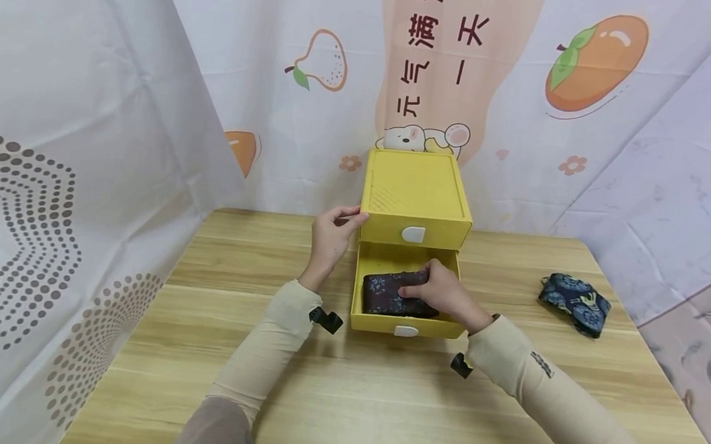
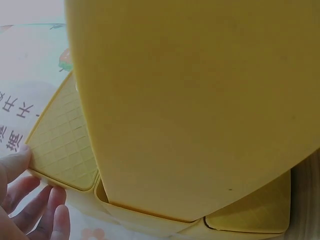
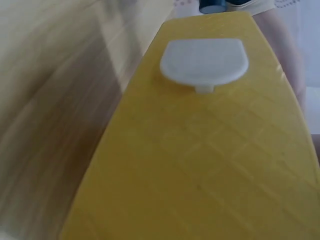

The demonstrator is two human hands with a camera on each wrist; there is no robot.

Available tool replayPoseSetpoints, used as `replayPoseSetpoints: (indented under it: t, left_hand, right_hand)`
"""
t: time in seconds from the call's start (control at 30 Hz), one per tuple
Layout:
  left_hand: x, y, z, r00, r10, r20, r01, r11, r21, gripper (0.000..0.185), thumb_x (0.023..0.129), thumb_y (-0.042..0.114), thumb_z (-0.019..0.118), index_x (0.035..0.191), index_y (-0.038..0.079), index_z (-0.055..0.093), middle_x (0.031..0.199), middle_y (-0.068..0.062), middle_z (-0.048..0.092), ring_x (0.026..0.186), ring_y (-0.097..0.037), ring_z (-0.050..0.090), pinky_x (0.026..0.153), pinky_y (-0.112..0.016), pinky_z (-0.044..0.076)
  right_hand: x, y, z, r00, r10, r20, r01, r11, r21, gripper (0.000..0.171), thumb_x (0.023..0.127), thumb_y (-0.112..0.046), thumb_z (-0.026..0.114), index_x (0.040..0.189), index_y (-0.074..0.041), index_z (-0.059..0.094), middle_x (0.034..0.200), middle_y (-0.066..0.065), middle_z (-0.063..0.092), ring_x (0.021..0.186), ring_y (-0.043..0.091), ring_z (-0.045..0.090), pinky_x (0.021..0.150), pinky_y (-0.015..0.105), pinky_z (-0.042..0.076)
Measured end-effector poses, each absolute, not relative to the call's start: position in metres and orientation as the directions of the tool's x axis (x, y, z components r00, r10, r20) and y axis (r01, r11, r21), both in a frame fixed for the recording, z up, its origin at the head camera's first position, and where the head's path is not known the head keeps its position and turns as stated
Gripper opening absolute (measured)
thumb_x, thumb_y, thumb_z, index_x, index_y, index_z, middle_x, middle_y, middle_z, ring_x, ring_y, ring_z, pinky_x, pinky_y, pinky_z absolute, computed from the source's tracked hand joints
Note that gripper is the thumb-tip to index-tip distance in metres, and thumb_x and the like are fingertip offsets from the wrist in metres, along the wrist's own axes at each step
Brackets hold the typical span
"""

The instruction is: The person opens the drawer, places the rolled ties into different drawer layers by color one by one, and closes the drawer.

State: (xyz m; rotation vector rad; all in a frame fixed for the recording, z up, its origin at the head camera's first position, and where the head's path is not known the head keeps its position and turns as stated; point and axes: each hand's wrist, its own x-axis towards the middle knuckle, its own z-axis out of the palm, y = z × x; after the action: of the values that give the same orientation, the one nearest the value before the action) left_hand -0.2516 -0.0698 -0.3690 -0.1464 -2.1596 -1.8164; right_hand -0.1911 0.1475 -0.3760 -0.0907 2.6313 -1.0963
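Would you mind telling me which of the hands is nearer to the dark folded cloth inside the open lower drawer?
The right hand: it rests on the dark folded cloth in the lower drawer. The left hand is off the cloth, higher and to the left, touching the yellow cabinet's upper front corner.

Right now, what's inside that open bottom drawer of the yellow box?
A dark patterned folded cloth lies in the open lower drawer, with the right hand resting on it. The hand covers the cloth's right end, so anything under it can't be seen.
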Motion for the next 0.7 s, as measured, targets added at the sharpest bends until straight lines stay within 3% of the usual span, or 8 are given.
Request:
replayPoseSetpoints:
  t: [0.17, 0.27, 0.4, 0.57, 0.7]
  left_hand:
    - [-0.251, -0.069, -0.368, -0.947, -0.125, 0.297, 0.272, 0.186, 0.944, 0.032, 0.083, 0.026, 0.078, 0.105, 0.004, 0.074, 0.104, -0.014, 0.074, 0.090, -0.026, 0.069, 0.074, -0.027, 0.056]
    - [-0.251, -0.069, -0.367, -0.947, -0.128, 0.295, 0.270, 0.184, 0.945, 0.031, 0.083, 0.026, 0.078, 0.105, 0.004, 0.074, 0.104, -0.014, 0.074, 0.091, -0.026, 0.070, 0.074, -0.026, 0.055]
    - [-0.251, -0.069, -0.368, -0.942, -0.132, 0.307, 0.281, 0.184, 0.942, 0.030, 0.084, 0.025, 0.078, 0.105, 0.004, 0.074, 0.104, -0.014, 0.074, 0.090, -0.027, 0.070, 0.073, -0.025, 0.054]
    - [-0.251, -0.068, -0.368, -0.942, -0.129, 0.308, 0.283, 0.184, 0.941, 0.029, 0.084, 0.025, 0.077, 0.104, 0.004, 0.074, 0.103, -0.014, 0.074, 0.091, -0.027, 0.070, 0.075, -0.028, 0.056]
    - [-0.251, -0.069, -0.368, -0.943, -0.131, 0.306, 0.279, 0.187, 0.942, 0.029, 0.084, 0.025, 0.078, 0.104, 0.004, 0.074, 0.104, -0.014, 0.074, 0.090, -0.026, 0.070, 0.075, -0.028, 0.056]
  right_hand:
    - [-0.188, 0.148, -0.372, -0.967, -0.180, -0.180, -0.041, 0.806, -0.590, 0.054, 0.082, -0.034, 0.077, 0.110, 0.007, 0.056, 0.091, 0.015, 0.062, 0.074, 0.022, 0.055, 0.059, 0.028, 0.043]
    - [-0.186, 0.148, -0.371, -0.968, -0.212, -0.135, -0.110, 0.841, -0.530, 0.042, 0.081, -0.035, 0.077, 0.092, 0.004, 0.063, 0.078, 0.010, 0.059, 0.066, 0.019, 0.051, 0.055, 0.027, 0.041]
    - [-0.185, 0.148, -0.369, -0.968, -0.233, -0.097, -0.159, 0.860, -0.484, 0.037, 0.081, -0.035, 0.078, 0.070, -0.005, 0.059, 0.066, 0.004, 0.050, 0.061, 0.018, 0.046, 0.051, 0.027, 0.036]
    - [-0.184, 0.151, -0.364, -0.961, -0.261, -0.095, -0.202, 0.890, -0.409, 0.035, 0.080, -0.037, 0.078, 0.074, -0.005, 0.065, 0.071, 0.005, 0.057, 0.062, 0.017, 0.047, 0.053, 0.027, 0.034]
    - [-0.183, 0.153, -0.360, -0.952, -0.299, -0.069, -0.254, 0.895, -0.367, 0.037, 0.081, -0.035, 0.077, 0.091, 0.000, 0.072, 0.091, 0.013, 0.066, 0.077, 0.023, 0.057, 0.063, 0.034, 0.045]
